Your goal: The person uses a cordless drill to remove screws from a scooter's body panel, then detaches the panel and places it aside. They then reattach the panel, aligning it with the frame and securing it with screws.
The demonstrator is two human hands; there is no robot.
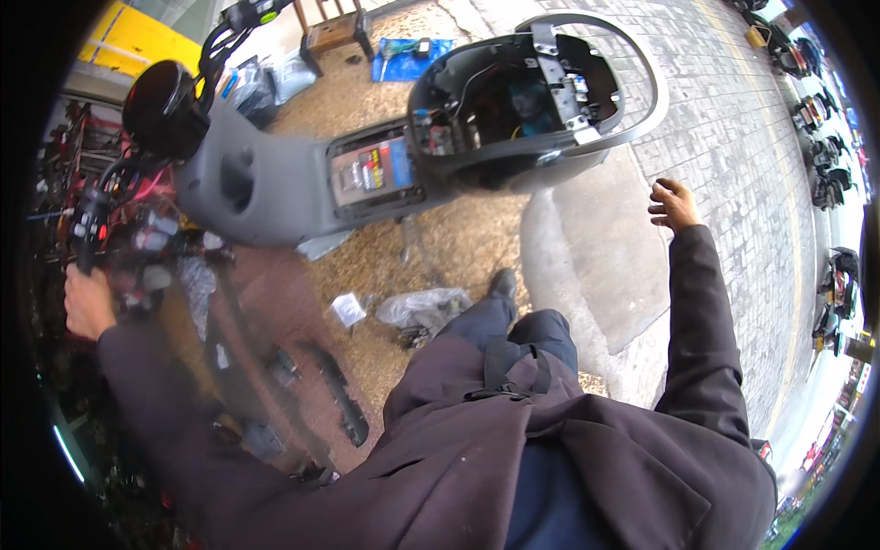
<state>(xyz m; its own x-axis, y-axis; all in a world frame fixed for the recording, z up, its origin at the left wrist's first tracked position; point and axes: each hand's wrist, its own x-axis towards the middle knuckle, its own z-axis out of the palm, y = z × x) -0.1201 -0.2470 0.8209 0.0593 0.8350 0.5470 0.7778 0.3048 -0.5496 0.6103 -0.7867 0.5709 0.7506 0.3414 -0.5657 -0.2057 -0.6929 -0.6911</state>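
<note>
I've got the gray scooter (pixel 289 179) ahead on my feed, right hand (pixel 676 207) empty and loosely curled near its rear rail (pixel 661 90), left hand (pixel 89 304) seemingly closed on its near handlebar grip (pixel 86 252), so a one-sided pull could tip it.

Left hand (pixel 89 302) at end of black handlebar grip (pixel 85 255). Right hand (pixel 676 205) held out, fingers loosely curled; scooter's open storage tub (pixel 513 167) up-left of it.
</note>
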